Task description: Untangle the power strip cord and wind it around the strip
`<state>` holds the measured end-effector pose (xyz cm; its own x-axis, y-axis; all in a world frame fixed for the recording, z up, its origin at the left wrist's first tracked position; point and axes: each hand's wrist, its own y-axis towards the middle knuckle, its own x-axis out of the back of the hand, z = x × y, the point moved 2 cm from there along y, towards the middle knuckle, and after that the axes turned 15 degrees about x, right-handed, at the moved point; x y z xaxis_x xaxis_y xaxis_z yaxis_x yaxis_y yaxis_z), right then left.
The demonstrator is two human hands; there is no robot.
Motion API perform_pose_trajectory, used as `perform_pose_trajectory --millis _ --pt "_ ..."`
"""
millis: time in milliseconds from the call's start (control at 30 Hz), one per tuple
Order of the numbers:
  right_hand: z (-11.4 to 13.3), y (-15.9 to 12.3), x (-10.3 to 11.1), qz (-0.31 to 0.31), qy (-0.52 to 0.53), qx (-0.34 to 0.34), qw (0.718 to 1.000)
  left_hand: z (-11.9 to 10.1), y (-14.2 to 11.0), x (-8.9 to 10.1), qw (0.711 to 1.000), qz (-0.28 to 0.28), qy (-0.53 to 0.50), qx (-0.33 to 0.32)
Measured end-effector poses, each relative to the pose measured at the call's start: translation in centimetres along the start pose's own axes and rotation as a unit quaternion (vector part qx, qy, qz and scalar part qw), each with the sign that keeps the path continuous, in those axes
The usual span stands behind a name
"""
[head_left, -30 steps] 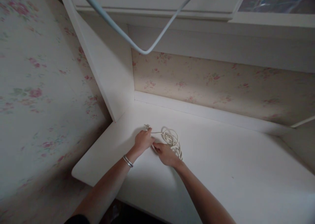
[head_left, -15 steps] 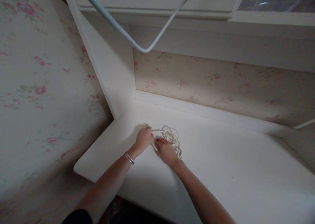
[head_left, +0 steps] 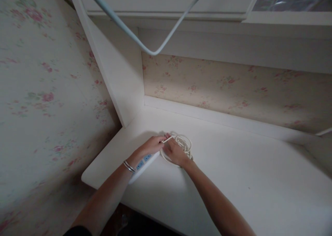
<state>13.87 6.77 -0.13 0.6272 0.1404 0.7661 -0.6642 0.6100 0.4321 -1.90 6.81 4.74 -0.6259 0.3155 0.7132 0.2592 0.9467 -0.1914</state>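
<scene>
A white power strip [head_left: 147,163] with blue sockets lies on the desk, partly hidden under my left hand and forearm. My left hand [head_left: 153,146] is closed, pinching a length of its cream cable near the strip's far end. Right beside it, my right hand [head_left: 176,153] has its fingers around the same cable, their tips partly hidden behind it. The cable [head_left: 188,142] lies in loose, tangled loops beneath and to the right of my right hand. One loop curves in front of that hand.
The white desk [head_left: 220,180] meets a low back ledge [head_left: 207,115] and a side panel [head_left: 116,70] at left. Overhead are a cabinet [head_left: 166,0] and a pale bent rod or cord [head_left: 154,52]. Floral wallpaper [head_left: 46,125] covers the left wall.
My left hand has moved slightly right, against my right hand, and the power strip now shows beneath my left wrist. My right hand's fingers have shifted farther away, and the cable loops have shifted.
</scene>
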Motion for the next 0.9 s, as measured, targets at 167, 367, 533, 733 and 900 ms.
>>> perform_pose_trajectory --millis 167,367,533,733,900 --pt "0.5 -0.1 1.2 -0.021 0.01 -0.03 0.999 0.5 -0.5 -0.3 0.999 0.022 -0.018 -0.025" --pt "1.7 -0.1 1.9 0.053 -0.16 -0.041 0.985 0.2 -0.7 -0.7 0.999 -0.012 0.033 -0.004" --pt "2.4 -0.4 3.6 0.106 -0.214 0.005 0.971 0.9 -0.6 -0.4 0.989 -0.061 0.118 0.06" --pt "1.1 -2.1 7.7 0.131 -0.158 -0.09 0.975 2.7 -0.2 0.1 0.964 -0.103 0.211 0.125" --pt "-0.3 -5.6 11.5 0.115 0.054 -0.218 0.968 3.3 0.6 1.2 0.947 -0.124 0.257 0.147"
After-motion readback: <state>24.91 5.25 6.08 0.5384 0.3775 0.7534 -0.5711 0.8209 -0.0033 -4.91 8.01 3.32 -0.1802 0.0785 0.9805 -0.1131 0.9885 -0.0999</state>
